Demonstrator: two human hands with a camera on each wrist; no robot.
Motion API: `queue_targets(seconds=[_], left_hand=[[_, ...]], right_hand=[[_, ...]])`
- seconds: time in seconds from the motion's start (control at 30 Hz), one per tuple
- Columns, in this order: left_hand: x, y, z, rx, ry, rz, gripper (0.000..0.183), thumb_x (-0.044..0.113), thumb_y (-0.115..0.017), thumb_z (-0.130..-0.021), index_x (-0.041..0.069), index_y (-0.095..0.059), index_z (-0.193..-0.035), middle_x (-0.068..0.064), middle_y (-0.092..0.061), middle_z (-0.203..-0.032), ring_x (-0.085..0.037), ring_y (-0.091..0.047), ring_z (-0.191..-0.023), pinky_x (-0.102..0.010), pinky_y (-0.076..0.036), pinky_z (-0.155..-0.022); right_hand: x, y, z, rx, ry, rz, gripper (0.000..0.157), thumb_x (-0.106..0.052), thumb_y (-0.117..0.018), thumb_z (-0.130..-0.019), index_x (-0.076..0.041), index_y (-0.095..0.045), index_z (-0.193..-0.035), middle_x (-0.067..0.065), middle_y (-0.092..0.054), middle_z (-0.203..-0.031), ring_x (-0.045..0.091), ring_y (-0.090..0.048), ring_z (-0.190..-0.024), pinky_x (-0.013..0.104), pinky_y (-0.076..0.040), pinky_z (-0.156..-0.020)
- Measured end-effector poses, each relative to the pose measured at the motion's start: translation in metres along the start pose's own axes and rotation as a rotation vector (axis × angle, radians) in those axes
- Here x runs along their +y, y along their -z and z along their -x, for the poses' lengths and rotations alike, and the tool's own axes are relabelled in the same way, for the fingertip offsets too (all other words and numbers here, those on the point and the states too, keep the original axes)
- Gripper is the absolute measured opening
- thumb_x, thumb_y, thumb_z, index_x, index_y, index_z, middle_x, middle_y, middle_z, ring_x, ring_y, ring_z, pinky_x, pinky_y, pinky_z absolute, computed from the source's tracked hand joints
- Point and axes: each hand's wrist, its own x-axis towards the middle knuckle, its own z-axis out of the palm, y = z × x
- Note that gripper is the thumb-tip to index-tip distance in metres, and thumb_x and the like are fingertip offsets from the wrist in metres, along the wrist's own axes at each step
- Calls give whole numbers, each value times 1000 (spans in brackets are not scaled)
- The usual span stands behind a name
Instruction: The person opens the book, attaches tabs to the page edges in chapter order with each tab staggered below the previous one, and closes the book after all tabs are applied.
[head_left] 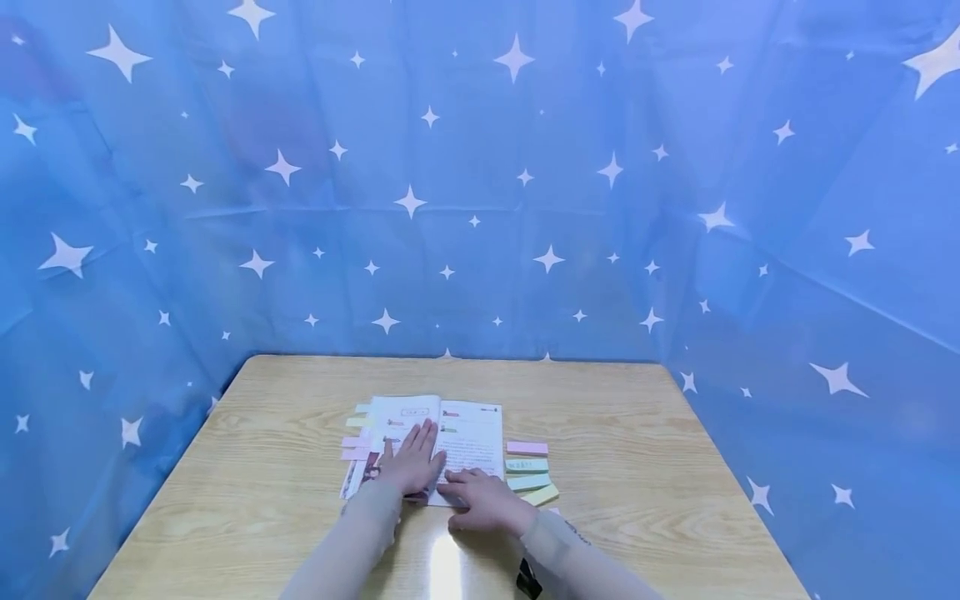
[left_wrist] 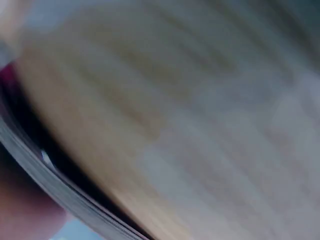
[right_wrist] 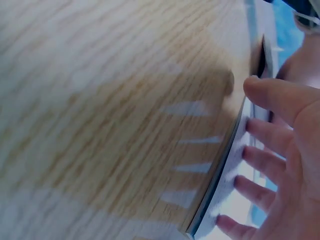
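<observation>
An open book (head_left: 472, 433) with printed pages lies on the table. My left hand (head_left: 414, 463) rests flat on its left page beside the spine, with straight fingers pointing away from me. On the lower part of the right page lies my right hand (head_left: 483, 498), its fingers spread and slightly bent. In the right wrist view, the fingertips of that hand (right_wrist: 285, 170) touch the page near the book's edge. The left wrist view is blurred; the book's page edges (left_wrist: 65, 182) cross its lower left corner. Pink, yellow and pale tabs (head_left: 355, 448) stick out from the book's left side.
Right of the book, several sticky note pads sit in a column, among them a pink one (head_left: 527, 447) and a yellow one (head_left: 540, 496). A small black object (head_left: 528, 579) shows beside my right forearm. A blue star-patterned curtain (head_left: 480, 250) surrounds the wooden table (head_left: 630, 433).
</observation>
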Motion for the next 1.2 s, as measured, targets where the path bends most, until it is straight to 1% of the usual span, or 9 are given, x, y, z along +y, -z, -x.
queue_targets(seconds=[0.17, 0.27, 0.4, 0.5, 0.67, 0.77, 0.93, 1.07, 1.2], left_hand=[[-12, 11, -7, -20, -75, 44, 50, 39, -28, -94, 20, -25, -140, 1, -18, -145, -24, -17, -131, -61, -14, -97], [-17, 15, -8, 14, -107, 59, 44, 31, -34, -94, 19, -33, -137, -2, -27, -142, -29, -26, -127, -56, -24, -96], [-20, 16, -9, 121, -52, 149, 36, 26, -44, -92, 17, -50, -126, -6, -46, -130, -30, -41, -118, -47, -33, -94], [-20, 15, -9, 175, 4, 167, 32, 27, -48, -90, 16, -57, -119, -7, -54, -121, -29, -48, -111, -45, -38, -91], [-13, 13, -6, 176, 17, 121, 33, 29, -42, -93, 14, -59, -117, -8, -55, -119, -31, -52, -105, -45, -43, -83], [-7, 13, -4, 164, 18, 89, 32, 22, -45, -90, 15, -57, -118, -8, -54, -120, -31, -52, -106, -46, -44, -82], [-1, 16, -2, 185, 9, 81, 31, 19, -47, -89, 12, -58, -117, -9, -55, -119, -31, -53, -104, -45, -45, -81], [-1, 15, -2, 201, 21, 55, 30, 26, -46, -90, 15, -60, -115, -5, -57, -117, -31, -54, -102, -46, -46, -78], [0, 17, 0, 228, -6, 16, 29, 27, -46, -90, 16, -62, -111, -4, -59, -114, -30, -55, -101, -45, -45, -80]], right_hand=[[2, 0, 0, 14, 8, -3, 55, -40, -61, -75, -19, -51, -125, 4, -44, -131, 24, -41, -118, 38, -33, -97], [3, 1, 0, 2, 8, -20, 56, -40, -61, -75, -18, -51, -125, 5, -44, -131, 24, -41, -117, 36, -32, -97], [3, 2, -3, -14, 8, -48, 54, -38, -61, -76, -16, -51, -124, 7, -44, -131, 23, -41, -118, 34, -31, -98], [2, 2, -7, -15, 4, -53, 53, -37, -61, -77, -14, -51, -124, 7, -44, -130, 21, -42, -118, 31, -32, -98], [-1, 2, -11, 15, -31, -40, 60, -37, -61, -76, -17, -45, -130, 6, -39, -135, 29, -41, -117, 38, -35, -95], [-2, 4, -15, 38, -42, -54, 65, -37, -60, -78, -17, -36, -135, 5, -31, -140, 31, -37, -119, 43, -34, -95], [-4, 11, -23, 61, -6, -60, 65, -33, -58, -81, -8, -34, -135, 8, -30, -140, 22, -35, -123, 46, -27, -99], [-4, 11, -26, 64, -4, -35, 60, -31, -60, -79, -4, -43, -129, 8, -40, -134, 20, -41, -119, 37, -33, -98], [-7, 13, -26, 62, -19, -2, 56, -32, -61, -79, -5, -47, -126, 8, -45, -130, 19, -44, -116, 27, -35, -95]])
